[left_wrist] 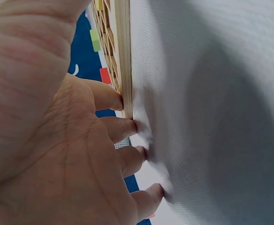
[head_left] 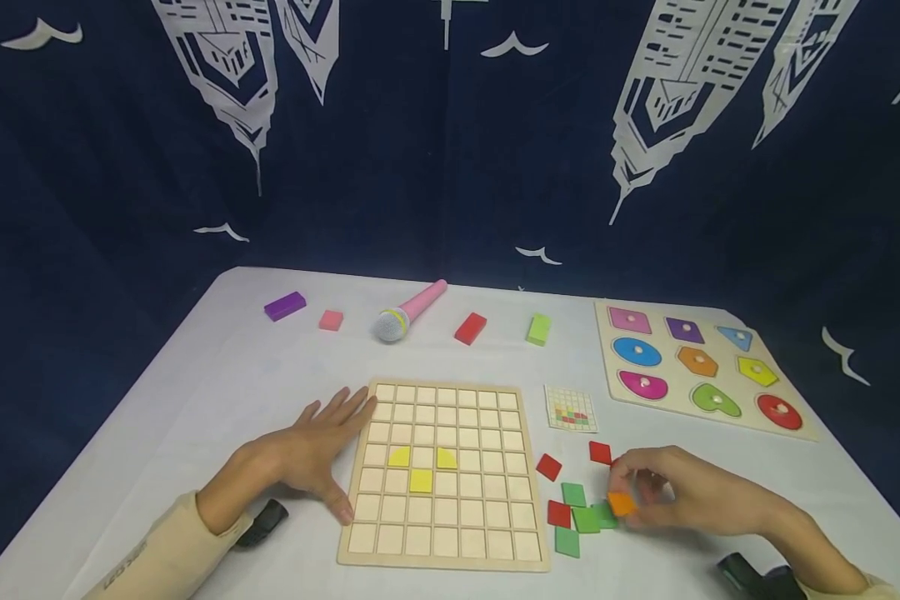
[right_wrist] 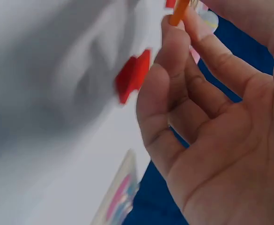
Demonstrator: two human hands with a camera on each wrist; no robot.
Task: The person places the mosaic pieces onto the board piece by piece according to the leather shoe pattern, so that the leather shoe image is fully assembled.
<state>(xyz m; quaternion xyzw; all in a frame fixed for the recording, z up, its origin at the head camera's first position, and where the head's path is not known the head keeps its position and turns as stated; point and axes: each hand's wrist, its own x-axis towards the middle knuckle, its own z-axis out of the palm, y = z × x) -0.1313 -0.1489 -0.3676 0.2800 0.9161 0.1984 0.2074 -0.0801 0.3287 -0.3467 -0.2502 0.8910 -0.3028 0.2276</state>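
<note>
A wooden grid board (head_left: 483, 546) lies flat on the table. Two yellow quarter-circle tiles (head_left: 400, 457) and one yellow square tile (head_left: 421, 481) sit in its cells. My left hand (head_left: 311, 450) is spread along the board's left edge, index fingertip and thumb touching the frame; the left wrist view shows the other fingertips on the white cloth. Right of the board, my right hand (head_left: 693, 492) pinches an orange square tile (head_left: 621, 503) between thumb and fingers. Beneath and beside it lie several green tiles (head_left: 587, 520) and red tiles (head_left: 558, 513).
A small printed pattern card (head_left: 572, 408) lies right of the board. Farther right is a shape puzzle board (head_left: 671, 392) with knobbed pieces. Along the back are a purple block (head_left: 285, 306), pink block (head_left: 331, 320), toy microphone (head_left: 410, 312), red block (head_left: 470, 328) and light green block (head_left: 538, 329).
</note>
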